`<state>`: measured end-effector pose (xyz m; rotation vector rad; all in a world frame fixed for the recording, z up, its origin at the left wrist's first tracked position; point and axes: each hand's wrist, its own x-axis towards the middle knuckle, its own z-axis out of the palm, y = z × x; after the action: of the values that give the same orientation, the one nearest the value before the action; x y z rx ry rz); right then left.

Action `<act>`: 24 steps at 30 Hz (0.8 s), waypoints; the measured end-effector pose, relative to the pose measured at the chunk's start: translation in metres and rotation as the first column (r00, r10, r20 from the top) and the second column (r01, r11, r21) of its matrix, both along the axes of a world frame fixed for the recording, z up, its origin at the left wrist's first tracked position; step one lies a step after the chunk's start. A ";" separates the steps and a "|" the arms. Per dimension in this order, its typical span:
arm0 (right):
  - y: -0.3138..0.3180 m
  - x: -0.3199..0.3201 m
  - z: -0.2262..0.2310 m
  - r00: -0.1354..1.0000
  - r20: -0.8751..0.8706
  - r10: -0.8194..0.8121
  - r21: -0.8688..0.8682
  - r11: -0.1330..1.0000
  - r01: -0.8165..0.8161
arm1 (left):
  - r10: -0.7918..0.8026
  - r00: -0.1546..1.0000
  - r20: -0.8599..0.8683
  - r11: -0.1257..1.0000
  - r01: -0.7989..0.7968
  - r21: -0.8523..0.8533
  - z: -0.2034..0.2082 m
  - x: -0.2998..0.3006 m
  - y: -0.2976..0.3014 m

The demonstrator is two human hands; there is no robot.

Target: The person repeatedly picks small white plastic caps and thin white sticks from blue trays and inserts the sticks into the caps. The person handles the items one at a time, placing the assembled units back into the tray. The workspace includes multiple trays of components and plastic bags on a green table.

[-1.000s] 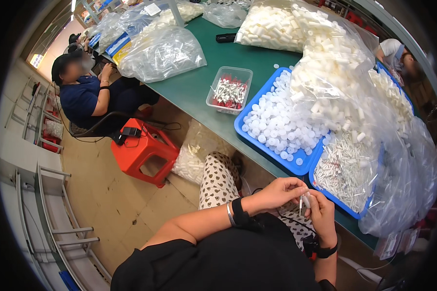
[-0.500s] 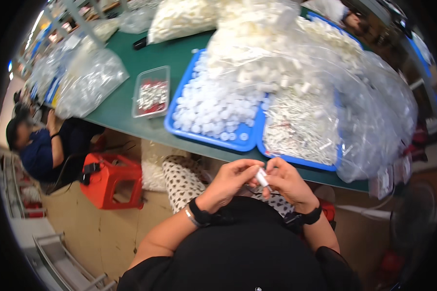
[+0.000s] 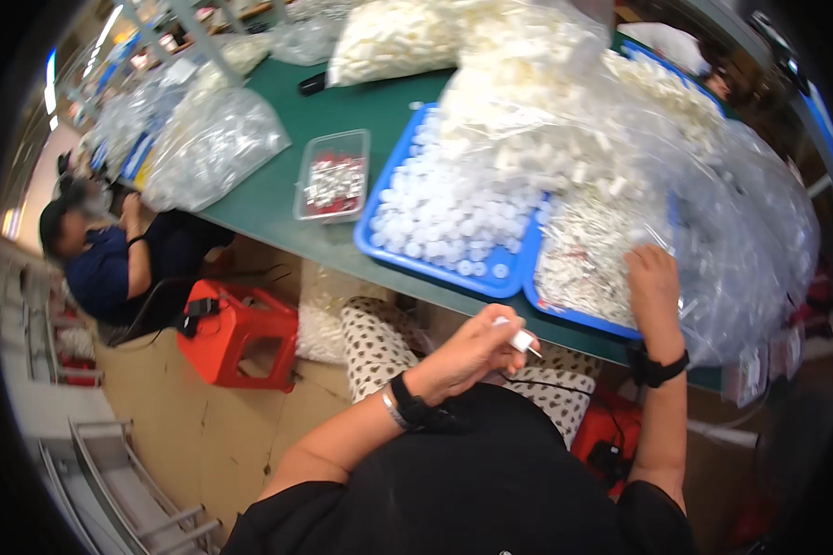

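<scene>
My left hand (image 3: pixel 474 350) is closed on a small white plastic cylinder (image 3: pixel 523 340) with a thin pin sticking out of its end, held above my lap. My right hand (image 3: pixel 654 289) reaches over the right part of a blue tray (image 3: pixel 583 320) that holds a heap of small silvery-white parts (image 3: pixel 578 254). Its fingers are bent together at the heap's right side, and whatever is between them is hidden. Just left of it, another blue tray (image 3: pixel 416 263) carries round white plastic caps (image 3: pixel 453 213).
A large clear bag of white cylinders (image 3: pixel 546 102) leans over both trays. Left of them on the green table (image 3: pixel 259 222) stands a clear box (image 3: pixel 333 176) of silver and red parts. A red stool (image 3: pixel 236 333) and a seated person (image 3: pixel 102 259) are at the left.
My right hand has left the white cylinder and moved right and forward to the tray of silvery parts. The left hand keeps the cylinder. The whole view has shifted slightly.
</scene>
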<state>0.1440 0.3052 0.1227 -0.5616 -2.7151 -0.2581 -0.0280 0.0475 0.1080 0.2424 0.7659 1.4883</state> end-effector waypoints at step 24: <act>-0.128 -0.044 0.017 0.936 -0.301 0.184 -0.718 0.602 -0.350 | 0.241 0.970 0.009 0.969 -0.241 0.056 -0.007 -0.015 0.002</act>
<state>0.0998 0.1772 0.1400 -0.3280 -2.5509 1.0395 -0.0432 0.0497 0.1015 0.1946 0.7727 1.7418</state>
